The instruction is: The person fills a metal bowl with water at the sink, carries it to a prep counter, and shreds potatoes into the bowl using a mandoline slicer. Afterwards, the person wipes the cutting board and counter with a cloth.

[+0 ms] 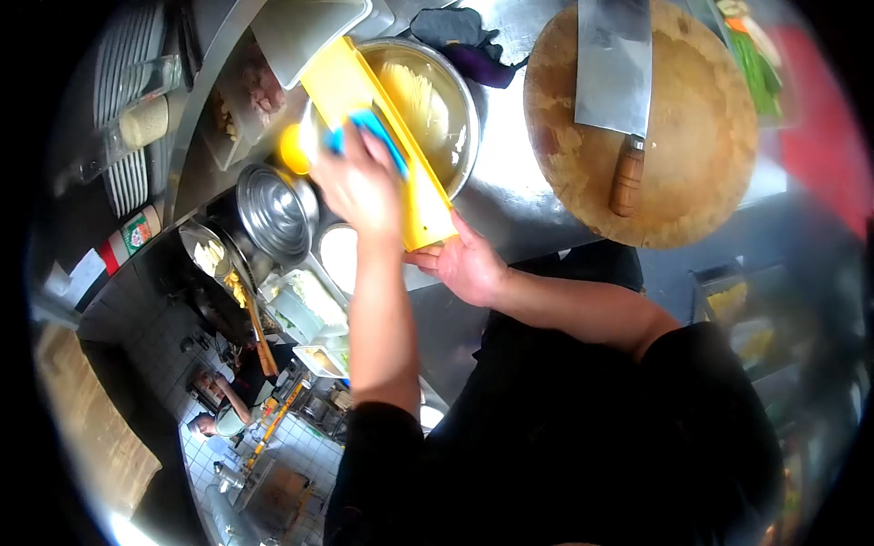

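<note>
A yellow mandoline slicer [423, 200] lies slantwise over the left side of a steel bowl [476, 127]. Liquid fills the bowl, and pale thin shreds [407, 91] lie in it. My right hand [469, 264] holds the slicer's near end, thumb on its edge and fingers underneath. My left hand [360, 187] is closed over the middle of the slicer, by a blue piece [378, 136]; motion blurs the fingers, and what they grip is hidden. Beyond that hand shows a blurred yellow round thing [293, 148].
A cleaver [614, 73] lies on a round wooden chopping board [701, 155] at the right. Dark cloth [464, 41] lies behind the bowl. Stacked steel bowls [276, 209] and tubs of food [305, 305] stand at the left. Another person [228, 419] is in the background.
</note>
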`<state>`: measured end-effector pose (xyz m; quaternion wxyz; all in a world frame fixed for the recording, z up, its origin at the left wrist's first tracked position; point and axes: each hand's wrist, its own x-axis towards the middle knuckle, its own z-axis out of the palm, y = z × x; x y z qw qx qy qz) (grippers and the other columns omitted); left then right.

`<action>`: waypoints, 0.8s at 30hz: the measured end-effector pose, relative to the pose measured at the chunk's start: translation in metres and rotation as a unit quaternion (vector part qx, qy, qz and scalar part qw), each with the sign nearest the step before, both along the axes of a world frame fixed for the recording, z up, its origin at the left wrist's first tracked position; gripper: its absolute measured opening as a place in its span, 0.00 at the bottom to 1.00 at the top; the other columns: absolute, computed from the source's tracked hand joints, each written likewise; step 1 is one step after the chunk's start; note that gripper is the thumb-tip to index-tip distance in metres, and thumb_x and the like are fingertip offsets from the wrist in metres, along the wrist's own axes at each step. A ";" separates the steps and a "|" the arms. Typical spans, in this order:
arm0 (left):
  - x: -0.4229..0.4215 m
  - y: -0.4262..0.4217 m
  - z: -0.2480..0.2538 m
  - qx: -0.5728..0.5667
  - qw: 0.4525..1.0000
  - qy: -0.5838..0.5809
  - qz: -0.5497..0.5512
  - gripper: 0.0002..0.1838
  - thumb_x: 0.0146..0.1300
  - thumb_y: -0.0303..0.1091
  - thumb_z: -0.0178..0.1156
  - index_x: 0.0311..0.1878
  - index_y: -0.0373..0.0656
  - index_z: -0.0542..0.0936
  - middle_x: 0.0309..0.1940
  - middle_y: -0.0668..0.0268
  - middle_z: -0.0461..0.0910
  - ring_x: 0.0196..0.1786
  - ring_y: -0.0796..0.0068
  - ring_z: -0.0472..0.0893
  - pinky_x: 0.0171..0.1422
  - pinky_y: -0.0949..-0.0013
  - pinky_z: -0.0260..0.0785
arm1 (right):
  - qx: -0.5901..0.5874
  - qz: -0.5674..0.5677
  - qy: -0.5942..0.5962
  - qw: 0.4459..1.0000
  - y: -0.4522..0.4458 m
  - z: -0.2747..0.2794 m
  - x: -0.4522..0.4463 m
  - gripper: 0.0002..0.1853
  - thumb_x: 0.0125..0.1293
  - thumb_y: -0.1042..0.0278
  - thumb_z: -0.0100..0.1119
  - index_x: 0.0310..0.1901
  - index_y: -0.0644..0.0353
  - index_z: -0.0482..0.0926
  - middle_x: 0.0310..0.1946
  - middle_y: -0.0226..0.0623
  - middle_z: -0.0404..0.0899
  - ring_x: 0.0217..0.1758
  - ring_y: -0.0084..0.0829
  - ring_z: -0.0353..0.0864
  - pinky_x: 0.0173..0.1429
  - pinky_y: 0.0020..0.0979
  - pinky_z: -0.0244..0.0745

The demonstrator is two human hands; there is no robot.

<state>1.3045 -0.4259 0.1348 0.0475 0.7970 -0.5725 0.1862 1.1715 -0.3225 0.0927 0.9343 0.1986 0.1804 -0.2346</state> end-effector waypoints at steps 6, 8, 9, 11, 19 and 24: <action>0.039 -0.062 0.002 -0.007 0.999 -0.020 -0.026 0.15 0.71 0.42 0.58 0.50 0.43 0.86 0.37 0.43 0.78 0.39 0.41 0.78 0.43 0.45 0.73 | -0.007 0.031 0.023 0.999 -0.005 0.007 -0.004 0.36 0.81 0.36 0.32 0.79 0.53 0.57 0.75 0.41 0.67 0.76 0.48 0.68 0.82 0.50 0.48; 0.010 0.000 0.004 0.008 0.999 0.001 -0.044 0.17 0.71 0.40 0.59 0.55 0.42 0.85 0.40 0.41 0.76 0.42 0.41 0.77 0.44 0.45 0.73 | -0.007 -0.013 0.012 1.000 -0.001 0.003 -0.001 0.36 0.81 0.36 0.32 0.79 0.52 0.57 0.76 0.40 0.66 0.76 0.47 0.68 0.83 0.49 0.48; -0.005 0.034 0.003 0.004 0.998 -0.001 -0.068 0.18 0.71 0.39 0.59 0.58 0.42 0.84 0.41 0.40 0.75 0.43 0.41 0.77 0.45 0.45 0.73 | -0.005 -0.010 0.017 1.000 0.001 0.002 -0.001 0.35 0.81 0.36 0.31 0.79 0.51 0.57 0.76 0.40 0.66 0.76 0.46 0.68 0.83 0.49 0.48; -0.040 0.088 0.012 0.074 0.994 0.075 -0.025 0.20 0.70 0.39 0.60 0.62 0.42 0.82 0.44 0.40 0.73 0.48 0.41 0.76 0.48 0.46 0.74 | 0.001 -0.010 0.031 0.999 0.001 0.004 -0.002 0.35 0.81 0.37 0.31 0.79 0.51 0.57 0.76 0.39 0.65 0.76 0.45 0.69 0.82 0.48 0.48; 0.041 -0.075 -0.005 -0.021 0.999 -0.038 -0.022 0.13 0.70 0.40 0.59 0.44 0.41 0.86 0.36 0.45 0.80 0.43 0.45 0.80 0.46 0.46 0.74 | -0.002 0.042 0.034 0.999 -0.005 0.005 -0.002 0.37 0.81 0.35 0.27 0.80 0.52 0.55 0.74 0.44 0.68 0.75 0.46 0.70 0.83 0.51 0.40; 0.008 -0.010 0.009 0.022 0.999 -0.005 -0.036 0.15 0.70 0.39 0.59 0.52 0.41 0.84 0.40 0.43 0.77 0.44 0.42 0.78 0.45 0.45 0.74 | -0.016 0.047 0.025 0.998 -0.006 0.003 -0.005 0.37 0.81 0.35 0.27 0.80 0.52 0.54 0.76 0.43 0.66 0.77 0.45 0.67 0.83 0.50 0.43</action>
